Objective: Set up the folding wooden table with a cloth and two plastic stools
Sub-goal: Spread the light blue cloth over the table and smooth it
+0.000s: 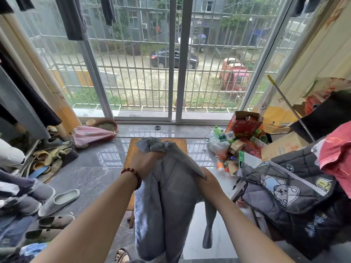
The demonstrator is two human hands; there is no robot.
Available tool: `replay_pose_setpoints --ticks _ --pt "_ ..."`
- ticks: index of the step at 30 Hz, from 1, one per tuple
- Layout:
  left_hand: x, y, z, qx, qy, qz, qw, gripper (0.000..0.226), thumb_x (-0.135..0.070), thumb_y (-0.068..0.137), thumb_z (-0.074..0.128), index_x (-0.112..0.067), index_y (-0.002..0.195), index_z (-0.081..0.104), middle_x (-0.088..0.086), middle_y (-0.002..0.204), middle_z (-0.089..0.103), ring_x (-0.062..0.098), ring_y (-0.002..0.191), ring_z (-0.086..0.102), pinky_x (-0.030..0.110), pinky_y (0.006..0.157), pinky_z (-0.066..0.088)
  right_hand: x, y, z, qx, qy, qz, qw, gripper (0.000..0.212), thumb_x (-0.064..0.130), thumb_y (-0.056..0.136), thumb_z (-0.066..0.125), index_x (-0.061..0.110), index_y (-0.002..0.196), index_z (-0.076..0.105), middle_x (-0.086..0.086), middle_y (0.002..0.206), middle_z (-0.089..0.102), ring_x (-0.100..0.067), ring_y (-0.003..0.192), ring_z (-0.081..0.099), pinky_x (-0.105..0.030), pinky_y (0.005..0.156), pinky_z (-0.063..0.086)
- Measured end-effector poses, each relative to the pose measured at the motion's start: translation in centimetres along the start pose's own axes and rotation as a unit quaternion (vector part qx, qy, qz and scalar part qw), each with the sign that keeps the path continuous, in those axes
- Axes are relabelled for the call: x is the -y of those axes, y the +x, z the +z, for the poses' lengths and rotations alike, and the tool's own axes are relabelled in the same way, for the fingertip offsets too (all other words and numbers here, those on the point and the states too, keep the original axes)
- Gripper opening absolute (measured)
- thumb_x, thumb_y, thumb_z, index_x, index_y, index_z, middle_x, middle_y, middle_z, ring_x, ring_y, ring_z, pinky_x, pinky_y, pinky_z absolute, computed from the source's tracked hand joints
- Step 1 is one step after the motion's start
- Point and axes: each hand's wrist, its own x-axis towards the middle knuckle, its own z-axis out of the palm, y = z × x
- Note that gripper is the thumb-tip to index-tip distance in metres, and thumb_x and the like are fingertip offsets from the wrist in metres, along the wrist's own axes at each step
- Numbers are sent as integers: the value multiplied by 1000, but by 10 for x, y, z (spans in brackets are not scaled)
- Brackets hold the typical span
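Note:
A small wooden table [131,149] stands on the floor in front of the window, mostly hidden behind a grey-blue cloth [171,196]. My left hand [146,164], with a bead bracelet at the wrist, grips a bunched upper part of the cloth above the table. My right hand [205,181] pinches an edge of the cloth lower and to the right. The rest of the cloth hangs down in folds between my arms. No plastic stool is in view.
Shoes and slippers [57,202] are scattered on the left floor. Boxes, bottles and bags [237,141] pile up at the right, beside a chair draped with a quilted blanket [284,190]. A pink umbrella [89,134] lies by the barred window [174,73].

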Motion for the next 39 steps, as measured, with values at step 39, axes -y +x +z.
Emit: replay_pose_setpoints --ticks 39 --pt "-1 56 -49 -46 111 119 986 14 -16 69 63 -4 74 59 -2 71 53 -2 62 45 10 59 39 64 45 16 -95 -7 -3 995 21 19 96 42 16 87 60 -2 90 60 -20 86 53 -29 70 35"
